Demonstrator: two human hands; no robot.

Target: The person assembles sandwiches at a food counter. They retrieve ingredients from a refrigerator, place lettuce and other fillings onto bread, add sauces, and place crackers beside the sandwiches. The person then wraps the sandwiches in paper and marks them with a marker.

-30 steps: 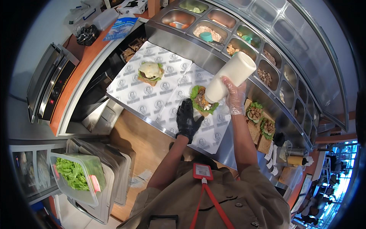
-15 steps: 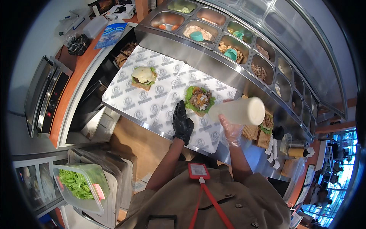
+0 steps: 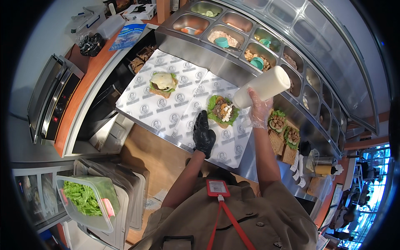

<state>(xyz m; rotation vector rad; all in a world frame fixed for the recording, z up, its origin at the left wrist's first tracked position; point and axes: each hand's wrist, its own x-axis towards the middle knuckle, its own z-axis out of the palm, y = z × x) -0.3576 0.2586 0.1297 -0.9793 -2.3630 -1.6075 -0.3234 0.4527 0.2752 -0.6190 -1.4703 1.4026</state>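
My right hand point(image 3: 261, 109), in a clear plastic glove, grips a white squeeze bottle point(image 3: 266, 85), tilted with its lower end toward an open sandwich point(image 3: 220, 111). Lettuce, chopped meat, something orange and white sauce top that sandwich. Beside its near left edge rests my left hand point(image 3: 203, 136) in a black glove, fingers stretched out and nothing held. Both are over printed white paper point(image 3: 175, 118). Farther left on the paper lies a second open sandwich point(image 3: 163, 82) with a pale, cheese-like topping over lettuce. The bottle's tip is hard to make out.
Metal pans of fillings point(image 3: 225, 35), some with green scoops, line the far side. Right of the paper sit two more topped sandwiches point(image 3: 277, 121) by toasted bread point(image 3: 289, 155). A lettuce tub point(image 3: 83, 200) stands lower left, a press grill point(image 3: 58, 100) farther left.
My right hand has moved the bottle up and away from me, past the sandwich's right side. More white sauce shows on the sandwich. My left hand stays beside it.
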